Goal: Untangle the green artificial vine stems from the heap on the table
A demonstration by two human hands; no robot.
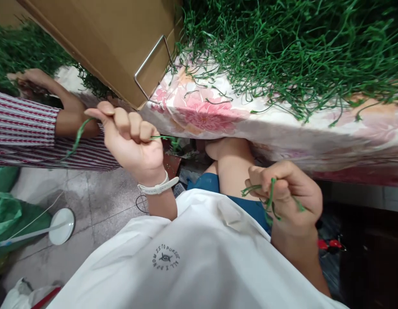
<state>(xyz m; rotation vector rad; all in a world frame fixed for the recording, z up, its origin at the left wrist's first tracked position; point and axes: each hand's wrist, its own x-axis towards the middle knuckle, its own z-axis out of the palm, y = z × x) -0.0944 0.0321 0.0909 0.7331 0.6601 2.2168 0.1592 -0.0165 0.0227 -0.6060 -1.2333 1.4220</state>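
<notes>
My left hand (133, 139) is raised at centre left, its fingers curled and closed on a thin green strand (78, 137). One part of the strand hangs beside the thumb tip, and another bit sticks out at the little-finger side. On the right, my right hand (287, 195) is closed round several short green strands (271, 193), whose ends poke out between the fingers. Both hands are above my lap, apart from each other. Beyond them a large heap of green strands (298, 47) lies on a flowered cloth (202, 113).
A cardboard box (122, 38) with a metal wire frame (137, 73) stands at the table edge. At the left, another person's striped sleeve (25, 124) and hand (36, 79) reach beside more green strands. Green sacks (22, 214) and a white disc (61, 226) are on the floor.
</notes>
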